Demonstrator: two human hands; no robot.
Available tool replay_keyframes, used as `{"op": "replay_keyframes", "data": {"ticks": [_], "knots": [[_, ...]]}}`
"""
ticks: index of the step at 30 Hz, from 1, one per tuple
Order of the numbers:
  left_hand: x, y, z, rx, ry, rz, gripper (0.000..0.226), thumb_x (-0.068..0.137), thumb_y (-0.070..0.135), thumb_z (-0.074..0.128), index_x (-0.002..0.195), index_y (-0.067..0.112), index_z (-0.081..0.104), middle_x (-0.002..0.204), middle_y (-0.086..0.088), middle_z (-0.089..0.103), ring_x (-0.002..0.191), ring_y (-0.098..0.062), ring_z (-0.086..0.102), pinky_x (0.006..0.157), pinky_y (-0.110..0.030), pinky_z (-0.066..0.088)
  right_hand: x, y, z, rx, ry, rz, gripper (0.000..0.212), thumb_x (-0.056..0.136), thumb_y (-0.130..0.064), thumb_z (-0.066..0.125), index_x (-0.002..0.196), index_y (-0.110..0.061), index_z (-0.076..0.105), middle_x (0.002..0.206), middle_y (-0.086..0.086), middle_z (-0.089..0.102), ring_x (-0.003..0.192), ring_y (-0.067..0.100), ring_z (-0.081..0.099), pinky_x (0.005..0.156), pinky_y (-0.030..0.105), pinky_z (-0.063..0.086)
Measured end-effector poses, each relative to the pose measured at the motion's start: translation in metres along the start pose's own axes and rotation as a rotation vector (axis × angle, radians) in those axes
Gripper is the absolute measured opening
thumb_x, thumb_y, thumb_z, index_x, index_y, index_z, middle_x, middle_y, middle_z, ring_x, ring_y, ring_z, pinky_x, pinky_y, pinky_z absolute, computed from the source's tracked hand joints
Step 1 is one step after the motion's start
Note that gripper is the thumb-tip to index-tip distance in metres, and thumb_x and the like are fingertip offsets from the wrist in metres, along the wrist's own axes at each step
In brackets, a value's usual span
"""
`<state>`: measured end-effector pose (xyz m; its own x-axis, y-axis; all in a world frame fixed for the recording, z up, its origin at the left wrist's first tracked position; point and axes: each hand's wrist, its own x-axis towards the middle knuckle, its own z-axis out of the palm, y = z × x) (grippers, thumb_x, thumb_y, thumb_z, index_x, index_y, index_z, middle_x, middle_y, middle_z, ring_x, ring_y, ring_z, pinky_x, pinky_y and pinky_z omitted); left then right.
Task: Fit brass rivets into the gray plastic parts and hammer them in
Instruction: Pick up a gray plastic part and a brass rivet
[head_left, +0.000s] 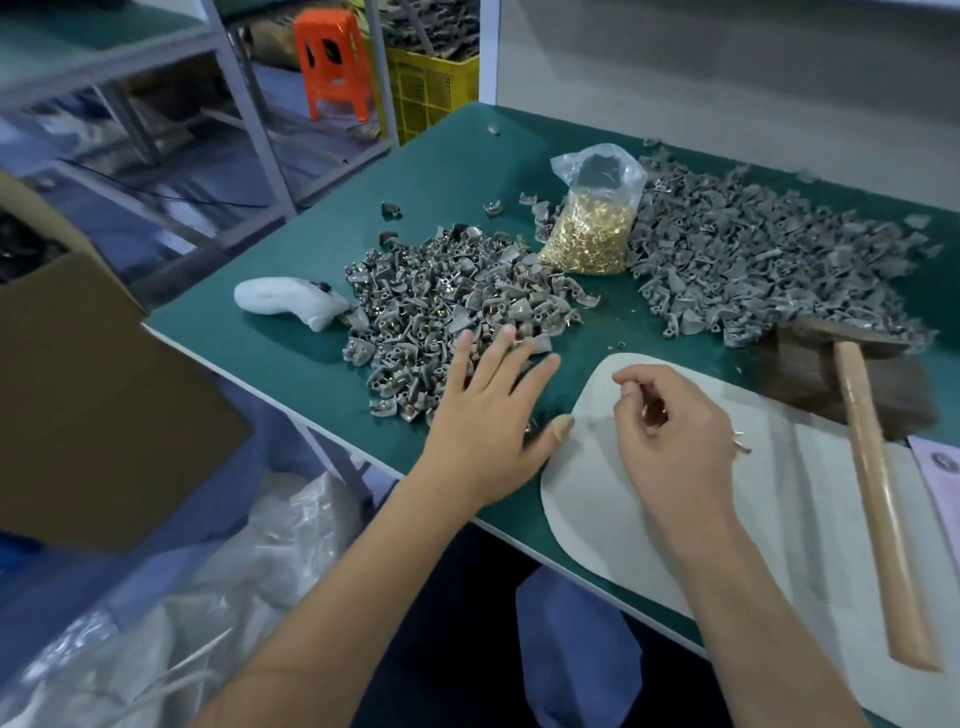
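Note:
My left hand (493, 410) lies flat with its fingers spread, the fingertips on the near edge of a pile of gray plastic parts with brass rivets in them (447, 312). Brass shows under its palm. My right hand (670, 426) hovers over a pale gray mat (613, 499) with its fingers curled around several brass rivets. A clear bag of brass rivets (592, 223) stands between that pile and a bigger heap of bare gray parts (769, 254). A hammer with a wooden handle (872, 483) lies at the right, its head on a dark block (826, 374).
The green table (311, 358) ends close to my body. A white object (291, 301) lies left of the pile. A brown cardboard box (93, 395) stands off the left edge above clear plastic bags (171, 634). An orange stool (332, 62) and yellow crate (431, 88) stand behind.

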<state>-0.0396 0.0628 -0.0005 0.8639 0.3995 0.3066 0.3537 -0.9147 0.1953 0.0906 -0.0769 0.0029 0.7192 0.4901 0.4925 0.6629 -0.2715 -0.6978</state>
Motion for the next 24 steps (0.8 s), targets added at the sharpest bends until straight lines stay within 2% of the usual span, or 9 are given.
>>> {"op": "replay_keyframes", "data": {"ticks": [8, 13, 18, 21, 24], "knots": [[0.013, -0.01, -0.005, -0.003, 0.052, 0.025, 0.05, 0.103, 0.043, 0.05, 0.149, 0.023, 0.049, 0.153, 0.0, 0.047, 0.154, -0.024, 0.023, 0.126, -0.054, -0.001, -0.004, 0.0, -0.001, 0.034, -0.084, 0.025, 0.017, 0.095, -0.011, 0.06, 0.098, -0.025, 0.069, 0.083, -0.01, 0.066, 0.074, 0.021, 0.06, 0.07, 0.046, 0.053], [0.021, -0.014, -0.006, -0.029, 0.083, 0.058, 0.044, 0.1, 0.041, 0.058, 0.14, 0.023, 0.059, 0.144, 0.002, 0.056, 0.152, -0.023, 0.03, 0.126, -0.048, -0.005, -0.003, -0.004, -0.001, 0.027, -0.105, 0.027, 0.017, 0.094, -0.01, 0.06, 0.099, -0.023, 0.071, 0.082, -0.008, 0.067, 0.073, 0.022, 0.061, 0.07, 0.045, 0.053], [0.028, -0.019, -0.008, 0.003, 0.038, 0.05, 0.048, 0.097, 0.047, 0.06, 0.139, 0.023, 0.059, 0.142, 0.002, 0.057, 0.151, -0.022, 0.031, 0.127, -0.052, -0.003, -0.005, 0.0, -0.002, 0.026, -0.095, 0.021, 0.018, 0.094, -0.006, 0.063, 0.098, -0.022, 0.071, 0.082, -0.008, 0.067, 0.073, 0.021, 0.061, 0.069, 0.047, 0.053], [0.032, -0.011, -0.009, -0.017, 0.079, 0.082, 0.049, 0.096, 0.048, 0.063, 0.137, 0.022, 0.061, 0.137, 0.002, 0.061, 0.149, -0.023, 0.036, 0.126, -0.055, 0.002, -0.004, -0.003, -0.001, 0.043, -0.083, 0.007, 0.019, 0.094, -0.006, 0.062, 0.097, -0.023, 0.07, 0.082, -0.011, 0.066, 0.073, 0.018, 0.061, 0.068, 0.046, 0.052], [0.039, 0.007, -0.009, -0.094, 0.171, 0.11, 0.039, 0.098, 0.045, 0.062, 0.129, 0.022, 0.066, 0.127, 0.005, 0.066, 0.141, -0.019, 0.046, 0.126, -0.051, 0.014, -0.002, -0.008, -0.002, 0.041, -0.054, -0.016, 0.016, 0.094, -0.013, 0.058, 0.098, -0.023, 0.07, 0.082, -0.012, 0.066, 0.074, 0.015, 0.061, 0.069, 0.043, 0.052]]}}
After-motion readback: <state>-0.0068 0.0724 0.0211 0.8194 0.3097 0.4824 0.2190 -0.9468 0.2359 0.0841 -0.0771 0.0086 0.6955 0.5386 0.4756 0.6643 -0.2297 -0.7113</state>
